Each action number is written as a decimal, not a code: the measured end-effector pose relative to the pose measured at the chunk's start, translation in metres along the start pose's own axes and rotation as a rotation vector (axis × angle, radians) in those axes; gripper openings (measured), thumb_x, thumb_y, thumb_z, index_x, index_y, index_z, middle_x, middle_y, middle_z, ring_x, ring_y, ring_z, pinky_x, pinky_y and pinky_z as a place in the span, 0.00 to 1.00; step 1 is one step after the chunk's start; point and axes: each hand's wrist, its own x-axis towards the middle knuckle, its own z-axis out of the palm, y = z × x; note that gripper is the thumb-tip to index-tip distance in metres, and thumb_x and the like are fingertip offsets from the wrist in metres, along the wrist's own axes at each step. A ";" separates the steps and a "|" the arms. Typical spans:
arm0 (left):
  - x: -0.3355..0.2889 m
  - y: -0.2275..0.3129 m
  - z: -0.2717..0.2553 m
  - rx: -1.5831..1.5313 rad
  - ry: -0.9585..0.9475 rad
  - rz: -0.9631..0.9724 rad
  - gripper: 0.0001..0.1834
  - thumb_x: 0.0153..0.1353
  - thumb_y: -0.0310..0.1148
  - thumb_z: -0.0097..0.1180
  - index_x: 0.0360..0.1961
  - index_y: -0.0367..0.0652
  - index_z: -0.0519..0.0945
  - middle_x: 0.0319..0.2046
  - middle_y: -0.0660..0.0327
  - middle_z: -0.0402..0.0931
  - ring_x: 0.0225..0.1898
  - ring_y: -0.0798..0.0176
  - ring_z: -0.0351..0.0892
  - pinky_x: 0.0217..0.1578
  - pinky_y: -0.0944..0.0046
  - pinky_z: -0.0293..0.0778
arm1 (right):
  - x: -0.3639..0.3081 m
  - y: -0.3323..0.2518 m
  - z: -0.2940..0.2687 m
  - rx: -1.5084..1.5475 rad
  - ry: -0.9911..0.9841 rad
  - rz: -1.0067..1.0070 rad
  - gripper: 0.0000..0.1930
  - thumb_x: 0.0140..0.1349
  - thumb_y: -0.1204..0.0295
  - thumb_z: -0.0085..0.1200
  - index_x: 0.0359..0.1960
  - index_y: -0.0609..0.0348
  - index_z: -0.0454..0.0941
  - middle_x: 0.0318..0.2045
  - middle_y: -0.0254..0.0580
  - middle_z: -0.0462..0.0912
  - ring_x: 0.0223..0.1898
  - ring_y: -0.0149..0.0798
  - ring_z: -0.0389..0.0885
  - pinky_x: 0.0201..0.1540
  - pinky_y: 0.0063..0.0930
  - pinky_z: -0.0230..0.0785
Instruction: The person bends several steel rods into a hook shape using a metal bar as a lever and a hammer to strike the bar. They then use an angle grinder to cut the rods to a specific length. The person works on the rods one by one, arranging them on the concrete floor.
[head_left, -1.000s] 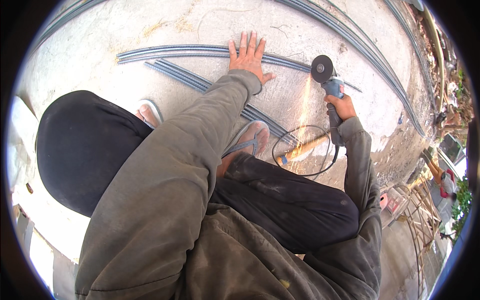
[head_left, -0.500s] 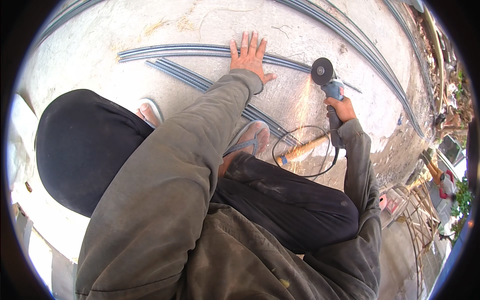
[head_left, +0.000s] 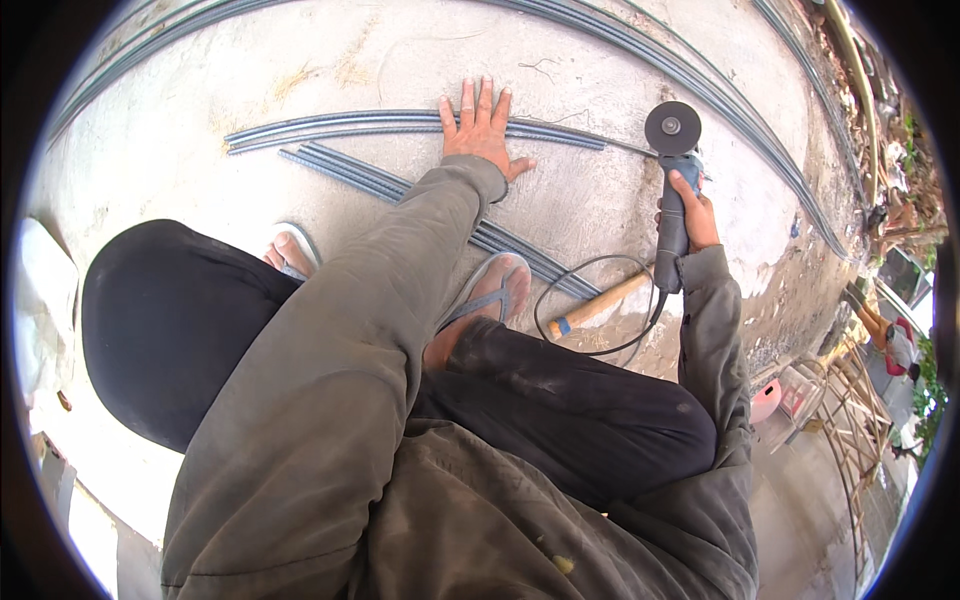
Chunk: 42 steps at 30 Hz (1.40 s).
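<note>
My left hand point(head_left: 478, 128) lies flat with fingers spread over a small bundle of ribbed steel rebar point(head_left: 350, 122), pressing it on the concrete. My right hand point(head_left: 692, 205) is wrapped round the body of an angle grinder point(head_left: 673, 245). Its dark cutting disc point(head_left: 672, 127) stands just right of the bars' right ends, apart from most of them. One thinner bar point(head_left: 632, 149) runs on toward the disc, and its far end is hidden by the grinder. Nearer me, a second rebar bundle point(head_left: 355, 175) lies slanted, partly under my left sleeve.
The grinder's black cable point(head_left: 538, 300) loops beside a wooden handle point(head_left: 612, 303) with a blue band. My sandalled foot point(head_left: 505, 287) is close to the nearer bundle. Long rebar point(head_left: 700, 85) curves across the far side. A person point(head_left: 895, 345) is at the far right.
The spray of sparks has stopped. My right hand has drawn the grinder off the bars, to the right. My left hand still presses on the rebar.
</note>
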 end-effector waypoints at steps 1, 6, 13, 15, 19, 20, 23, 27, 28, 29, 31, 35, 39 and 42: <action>0.000 -0.002 -0.001 -0.002 0.003 0.003 0.62 0.57 0.75 0.56 0.82 0.52 0.45 0.82 0.50 0.33 0.82 0.43 0.24 0.75 0.30 0.26 | -0.006 -0.008 -0.005 0.104 0.035 0.015 0.33 0.64 0.40 0.60 0.43 0.66 0.79 0.27 0.44 0.82 0.23 0.38 0.82 0.25 0.33 0.76; 0.003 0.004 -0.010 0.017 -0.067 -0.013 0.65 0.55 0.74 0.58 0.82 0.50 0.44 0.82 0.48 0.30 0.82 0.42 0.21 0.75 0.30 0.24 | -0.038 -0.013 -0.030 0.622 0.017 -0.213 0.38 0.72 0.33 0.40 0.53 0.62 0.74 0.34 0.47 0.82 0.30 0.41 0.84 0.30 0.33 0.80; 0.011 0.006 -0.008 0.036 -0.096 0.034 0.62 0.58 0.76 0.53 0.82 0.52 0.42 0.81 0.47 0.28 0.81 0.42 0.19 0.74 0.29 0.23 | -0.112 0.042 0.001 1.091 0.036 -0.352 0.38 0.73 0.35 0.41 0.57 0.64 0.71 0.39 0.47 0.81 0.34 0.40 0.83 0.35 0.33 0.81; 0.012 -0.011 0.005 -0.014 0.111 0.091 0.53 0.62 0.70 0.56 0.79 0.51 0.55 0.80 0.46 0.38 0.81 0.42 0.29 0.75 0.32 0.32 | -0.128 0.070 0.007 1.211 0.015 -0.360 0.36 0.71 0.39 0.51 0.59 0.65 0.70 0.39 0.46 0.81 0.34 0.39 0.83 0.35 0.34 0.80; 0.003 -0.018 -0.007 -0.191 0.279 0.126 0.24 0.66 0.51 0.61 0.57 0.48 0.82 0.65 0.52 0.68 0.69 0.46 0.60 0.68 0.40 0.56 | -0.186 0.121 -0.022 0.849 0.354 -0.316 0.35 0.62 0.52 0.62 0.63 0.64 0.69 0.40 0.44 0.81 0.35 0.37 0.83 0.36 0.33 0.80; -0.003 -0.013 -0.018 -0.150 0.272 0.087 0.18 0.66 0.47 0.63 0.50 0.48 0.85 0.58 0.55 0.74 0.63 0.48 0.67 0.64 0.43 0.61 | -0.208 0.131 -0.035 0.938 0.358 -0.344 0.33 0.62 0.54 0.63 0.62 0.63 0.69 0.40 0.44 0.81 0.35 0.37 0.83 0.36 0.33 0.80; 0.002 -0.001 -0.031 -0.075 0.167 0.061 0.16 0.65 0.45 0.65 0.49 0.50 0.85 0.53 0.59 0.76 0.59 0.50 0.70 0.62 0.46 0.64 | -0.279 0.135 -0.059 1.089 0.424 -0.329 0.36 0.59 0.53 0.67 0.62 0.65 0.69 0.38 0.42 0.80 0.34 0.36 0.82 0.37 0.32 0.79; 0.017 -0.006 -0.036 0.000 0.033 0.004 0.15 0.64 0.44 0.66 0.47 0.50 0.84 0.51 0.60 0.78 0.58 0.51 0.72 0.59 0.46 0.67 | -0.297 0.201 -0.051 0.742 0.770 0.121 0.27 0.58 0.55 0.69 0.49 0.65 0.76 0.30 0.43 0.81 0.26 0.39 0.83 0.28 0.34 0.79; 0.019 -0.010 -0.038 0.007 -0.006 0.010 0.15 0.64 0.44 0.66 0.46 0.50 0.84 0.51 0.59 0.78 0.57 0.50 0.73 0.59 0.46 0.68 | -0.295 0.223 -0.041 0.620 0.814 0.143 0.25 0.57 0.57 0.70 0.45 0.64 0.77 0.28 0.43 0.81 0.23 0.39 0.83 0.25 0.35 0.78; 0.025 -0.010 -0.041 0.010 -0.027 0.008 0.15 0.64 0.44 0.66 0.46 0.49 0.84 0.51 0.59 0.78 0.57 0.50 0.73 0.58 0.46 0.69 | -0.297 0.244 -0.028 0.667 0.832 0.194 0.24 0.57 0.59 0.71 0.44 0.64 0.76 0.28 0.44 0.81 0.22 0.40 0.83 0.24 0.35 0.78; 0.033 -0.013 -0.037 0.000 -0.026 0.080 0.14 0.64 0.44 0.66 0.44 0.48 0.84 0.49 0.59 0.79 0.56 0.49 0.74 0.55 0.47 0.72 | -0.294 0.296 0.008 0.807 0.839 0.234 0.26 0.54 0.63 0.72 0.47 0.65 0.74 0.28 0.44 0.81 0.22 0.41 0.83 0.23 0.37 0.78; 0.030 -0.031 -0.026 -0.003 0.065 0.184 0.14 0.69 0.44 0.60 0.41 0.45 0.84 0.45 0.53 0.81 0.53 0.45 0.77 0.51 0.48 0.75 | -0.273 0.351 0.071 0.963 0.902 0.175 0.24 0.55 0.64 0.70 0.48 0.64 0.75 0.28 0.46 0.81 0.23 0.43 0.84 0.26 0.37 0.81; 0.046 -0.031 -0.029 -0.113 0.087 0.198 0.24 0.76 0.48 0.45 0.38 0.38 0.83 0.37 0.44 0.84 0.40 0.38 0.82 0.43 0.42 0.75 | -0.260 0.397 0.088 1.067 0.856 0.231 0.28 0.53 0.60 0.71 0.50 0.63 0.76 0.28 0.44 0.82 0.23 0.41 0.83 0.26 0.33 0.78; 0.066 -0.032 -0.059 -0.339 -0.103 0.276 0.30 0.72 0.56 0.51 0.32 0.36 0.85 0.25 0.49 0.84 0.31 0.46 0.86 0.36 0.47 0.76 | -0.257 0.404 0.082 0.995 0.834 0.297 0.31 0.50 0.56 0.73 0.49 0.65 0.77 0.30 0.42 0.82 0.23 0.37 0.82 0.27 0.32 0.76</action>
